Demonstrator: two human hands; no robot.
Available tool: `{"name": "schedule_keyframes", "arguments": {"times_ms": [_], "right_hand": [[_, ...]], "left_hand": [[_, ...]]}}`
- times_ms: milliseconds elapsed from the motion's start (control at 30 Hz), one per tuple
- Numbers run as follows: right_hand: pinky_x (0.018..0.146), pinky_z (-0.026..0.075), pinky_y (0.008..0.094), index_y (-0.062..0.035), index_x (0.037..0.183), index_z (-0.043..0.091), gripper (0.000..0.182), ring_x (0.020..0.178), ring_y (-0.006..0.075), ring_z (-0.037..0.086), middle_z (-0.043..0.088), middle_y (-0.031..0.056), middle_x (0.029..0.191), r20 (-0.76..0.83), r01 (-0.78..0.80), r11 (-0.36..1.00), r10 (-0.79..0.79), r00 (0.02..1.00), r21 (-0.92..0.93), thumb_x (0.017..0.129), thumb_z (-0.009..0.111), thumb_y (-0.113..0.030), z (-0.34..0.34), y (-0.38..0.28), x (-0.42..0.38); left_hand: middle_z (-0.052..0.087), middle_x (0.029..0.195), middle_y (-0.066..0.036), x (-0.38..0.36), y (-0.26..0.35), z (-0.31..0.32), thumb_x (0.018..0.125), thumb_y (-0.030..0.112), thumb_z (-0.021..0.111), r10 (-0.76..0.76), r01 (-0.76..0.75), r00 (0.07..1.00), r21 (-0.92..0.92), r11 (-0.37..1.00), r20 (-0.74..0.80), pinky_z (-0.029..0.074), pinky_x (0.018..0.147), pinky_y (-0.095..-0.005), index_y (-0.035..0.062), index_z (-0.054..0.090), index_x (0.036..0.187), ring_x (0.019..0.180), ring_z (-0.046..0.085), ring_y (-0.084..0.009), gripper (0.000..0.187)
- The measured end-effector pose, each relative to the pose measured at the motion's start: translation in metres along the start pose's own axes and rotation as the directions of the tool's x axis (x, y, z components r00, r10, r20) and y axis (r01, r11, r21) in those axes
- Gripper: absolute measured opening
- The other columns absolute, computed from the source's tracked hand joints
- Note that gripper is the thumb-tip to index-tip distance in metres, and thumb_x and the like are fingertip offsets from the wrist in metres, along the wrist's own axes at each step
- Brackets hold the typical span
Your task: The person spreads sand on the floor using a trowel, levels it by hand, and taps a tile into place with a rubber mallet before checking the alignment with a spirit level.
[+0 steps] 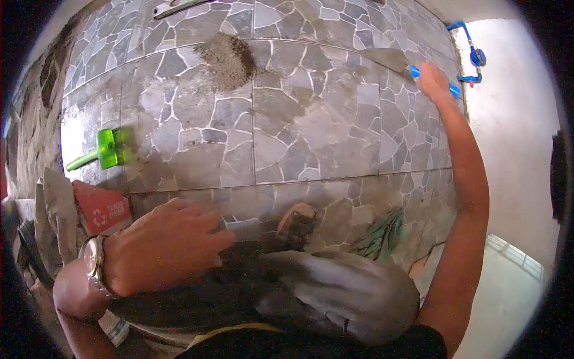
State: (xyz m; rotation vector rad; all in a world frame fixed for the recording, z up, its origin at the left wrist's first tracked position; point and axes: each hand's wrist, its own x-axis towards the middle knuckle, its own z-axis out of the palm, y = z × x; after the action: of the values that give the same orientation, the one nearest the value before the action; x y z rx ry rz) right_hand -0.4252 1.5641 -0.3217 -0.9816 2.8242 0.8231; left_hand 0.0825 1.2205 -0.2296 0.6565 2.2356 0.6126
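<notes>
My right hand [434, 81] is stretched far out and grips the blue handle of a trowel [391, 58], whose grey blade lies on the stone-pattern floor tiles [299, 119]. A heap of grey mortar [227, 60] sits on the tiles to the left of the blade. My left hand [164, 245], with a wristwatch [92, 260] on the wrist, rests loosely curled on my knee in dark trousers and holds nothing that I can see.
A green-headed mallet [104, 149] lies on the tiles at the left. A red bag [104, 209] and grey sacks are beside my left arm. A green rag [382, 233] lies near my foot [297, 222]. Blue pipe fittings [475, 57] stand against the white wall.
</notes>
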Motion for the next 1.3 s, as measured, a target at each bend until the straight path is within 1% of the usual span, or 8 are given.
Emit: {"name": "schedule_keyframes", "arguments": {"times_ms": [167,267,433,567,633,1033,1167,1300], "right_hand": [[0.081,0.054,0.0519,-0.0041,0.101,0.068,0.022,0.102,0.0414,0.067,0.069,0.0229,0.109,-0.03,-0.033,0.998,0.032,0.999,-0.044,0.086,0.068,-0.021,0.026,0.038,-0.007],[0.087,0.053,0.0508,-0.0031,0.104,0.067,0.029,0.103,0.0414,0.065,0.068,0.0239,0.107,-0.042,-0.159,0.985,0.156,0.987,-0.062,0.084,0.068,-0.024,0.042,0.059,-0.016],[0.074,0.054,0.0516,0.0025,0.093,0.068,0.043,0.085,0.0422,0.07,0.069,0.0285,0.088,0.025,-0.277,0.86,0.295,0.955,0.43,0.086,0.068,-0.04,0.084,0.01,-0.025],[0.079,0.053,0.0533,0.0036,0.095,0.066,0.045,0.096,0.0435,0.068,0.07,0.0274,0.097,0.476,-0.564,0.525,0.307,0.824,0.638,0.087,0.068,-0.041,0.062,-0.064,-0.024],[0.084,0.052,0.0528,0.003,0.097,0.065,0.042,0.102,0.0439,0.066,0.068,0.0276,0.104,0.088,-0.321,0.82,0.318,0.944,0.475,0.086,0.07,-0.037,0.077,-0.099,-0.025],[0.087,0.052,0.0557,0.0003,0.107,0.06,0.038,0.101,0.0466,0.065,0.067,0.0282,0.109,-0.032,0.176,0.774,-0.197,0.98,0.608,0.089,0.067,-0.032,-0.1,-0.404,-0.015],[0.088,0.051,0.0556,-0.001,0.112,0.059,0.037,0.102,0.0472,0.064,0.065,0.0281,0.112,-0.198,0.369,0.767,-0.312,0.929,0.524,0.087,0.068,-0.027,-0.131,-0.415,0.005],[0.086,0.049,0.0556,-0.0012,0.11,0.06,0.036,0.1,0.0491,0.062,0.066,0.0281,0.104,-0.18,0.216,0.809,-0.138,0.974,0.546,0.085,0.068,-0.026,-0.149,-0.35,-0.022]], "left_hand": [[0.063,0.104,-0.012,-0.002,0.004,0.003,0.091,0.033,0.062,0.004,-0.003,0.995,0.004,1.0,-0.104,0.049,0.084,-0.0448,0.0102,0.06,0.123,0.096,0.062,-0.031,0.039],[0.063,0.096,-0.01,-0.008,0.012,-0.001,0.091,0.026,0.062,-0.009,0.015,0.989,0.038,0.999,-0.148,0.049,0.085,-0.0417,0.0085,0.061,0.106,0.095,0.063,-0.0296,0.023],[0.064,0.099,-0.01,-0.016,0.016,0.005,0.09,0.033,0.062,0.056,-0.05,0.989,0.047,0.998,-0.133,0.049,0.084,-0.0429,0.0117,0.061,0.117,0.093,0.063,-0.03,0.034],[0.065,0.093,-0.01,-0.025,0.022,0.018,0.089,0.03,0.061,0.068,-0.059,0.977,0.047,0.997,-0.202,0.051,0.08,-0.0422,0.0115,0.062,0.107,0.09,0.065,-0.0301,0.026],[0.065,0.09,-0.01,-0.029,0.028,0.016,0.089,0.028,0.06,0.053,-0.043,0.987,0.073,0.996,-0.153,0.052,0.076,-0.042,0.0103,0.063,0.1,0.088,0.066,-0.0296,0.022],[0.069,0.076,-0.015,-0.039,0.057,0.054,0.079,0.016,0.064,0.229,-0.235,0.931,0.015,0.972,-0.285,0.056,0.068,-0.0487,0.0034,0.07,0.076,0.074,0.07,-0.0356,0.015],[0.067,0.067,-0.017,-0.069,0.042,0.031,0.072,0.015,0.068,0.243,-0.259,0.934,-0.029,0.965,-0.261,0.055,0.053,-0.0469,0.0016,0.068,0.067,0.063,0.07,-0.0364,0.015],[0.066,0.061,-0.018,-0.077,0.034,0.06,0.068,0.014,0.069,0.268,-0.294,0.813,0.033,0.955,-0.517,0.054,0.047,-0.0473,0.002,0.069,0.065,0.057,0.069,-0.0355,0.013]]}}
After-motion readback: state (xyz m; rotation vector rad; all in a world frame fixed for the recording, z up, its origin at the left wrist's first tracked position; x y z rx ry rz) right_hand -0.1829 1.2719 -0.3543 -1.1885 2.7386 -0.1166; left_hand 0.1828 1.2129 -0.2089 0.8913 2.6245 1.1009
